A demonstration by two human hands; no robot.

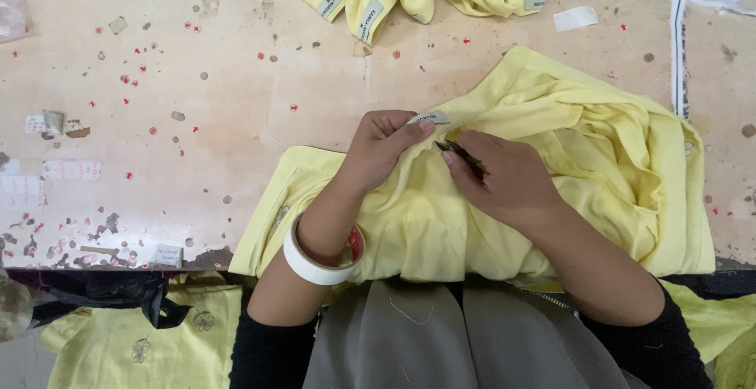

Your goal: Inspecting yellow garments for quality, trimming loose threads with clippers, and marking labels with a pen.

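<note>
Left hand (pixel 383 149) fingers pinching grey label (pixel 429 118) on yellow garment (pixel 551 168), right hand (pixel 504 176) fingers clamped on dark tool (pixel 463 153)

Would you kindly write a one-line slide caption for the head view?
Left hand pinches a grey label on a yellow garment while the right hand holds a small dark tool.
</note>
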